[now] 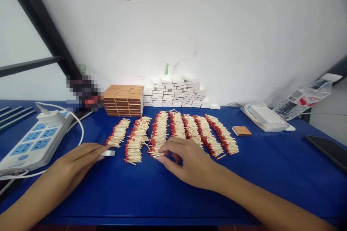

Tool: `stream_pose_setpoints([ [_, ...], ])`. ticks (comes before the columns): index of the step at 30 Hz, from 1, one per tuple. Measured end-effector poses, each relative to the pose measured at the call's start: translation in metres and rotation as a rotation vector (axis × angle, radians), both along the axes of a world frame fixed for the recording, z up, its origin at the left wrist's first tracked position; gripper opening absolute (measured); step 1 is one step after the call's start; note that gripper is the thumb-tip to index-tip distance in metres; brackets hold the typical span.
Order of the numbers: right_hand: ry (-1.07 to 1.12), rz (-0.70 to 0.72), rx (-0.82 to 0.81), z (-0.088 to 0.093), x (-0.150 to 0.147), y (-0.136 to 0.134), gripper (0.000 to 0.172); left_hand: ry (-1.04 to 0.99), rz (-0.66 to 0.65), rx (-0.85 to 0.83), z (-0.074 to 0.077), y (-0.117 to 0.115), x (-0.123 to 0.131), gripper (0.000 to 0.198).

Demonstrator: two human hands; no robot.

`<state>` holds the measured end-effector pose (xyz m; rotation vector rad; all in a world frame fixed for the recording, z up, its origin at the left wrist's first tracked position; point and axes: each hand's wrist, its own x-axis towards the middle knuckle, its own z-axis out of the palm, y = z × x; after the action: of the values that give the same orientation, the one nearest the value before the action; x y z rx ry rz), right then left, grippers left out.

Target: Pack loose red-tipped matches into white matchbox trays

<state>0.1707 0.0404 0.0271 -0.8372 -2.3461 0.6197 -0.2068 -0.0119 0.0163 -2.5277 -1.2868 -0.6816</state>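
Observation:
My left hand (77, 160) is closed on a small white matchbox tray (108, 153), whose end sticks out past the fingertips, low over the table. My right hand (187, 157) is curved at the near end of a row of red-tipped matches (159, 131). Its thumb and forefinger are slightly apart beside the match ends, and the other fingers are partly hidden behind. More matches (134, 146) lie in several slanting rows on the blue table (151, 202). A shorter row of matches (119, 131) is just beyond my left hand.
Orange matchboxes (123, 101) are stacked against the wall, beside a pile of white trays (173, 95). One orange matchbox (241, 131) lies at right. A power strip (40, 137) with white cables is at left; a plastic bottle (306, 99), a white case (267, 115) and a phone (328, 151) are at right.

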Motion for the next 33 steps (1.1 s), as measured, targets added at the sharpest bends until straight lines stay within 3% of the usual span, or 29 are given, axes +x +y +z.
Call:
stream_pose_setpoints([
  [4, 0.039, 0.003, 0.001, 0.001, 0.0, 0.001, 0.012, 0.062, -0.012, -0.009, 0.006, 0.015, 0.009, 0.036],
  [9, 0.053, 0.007, 0.042, 0.0, 0.002, 0.001, 0.012, 0.125, 0.067, 0.047, 0.002, 0.023, 0.008, 0.044],
  [19, 0.063, 0.027, 0.081, -0.004, 0.002, 0.003, 0.014, 0.115, 0.046, 0.072, -0.004, 0.014, 0.006, 0.037],
  [25, 0.059, 0.028, 0.088, -0.006, 0.003, 0.004, 0.014, 0.208, 0.151, 0.084, -0.015, 0.014, 0.0, 0.052],
  [33, 0.048, 0.037, 0.075, -0.005, 0.002, 0.004, 0.015, 0.34, 0.151, 0.17, -0.013, 0.024, 0.012, 0.079],
])
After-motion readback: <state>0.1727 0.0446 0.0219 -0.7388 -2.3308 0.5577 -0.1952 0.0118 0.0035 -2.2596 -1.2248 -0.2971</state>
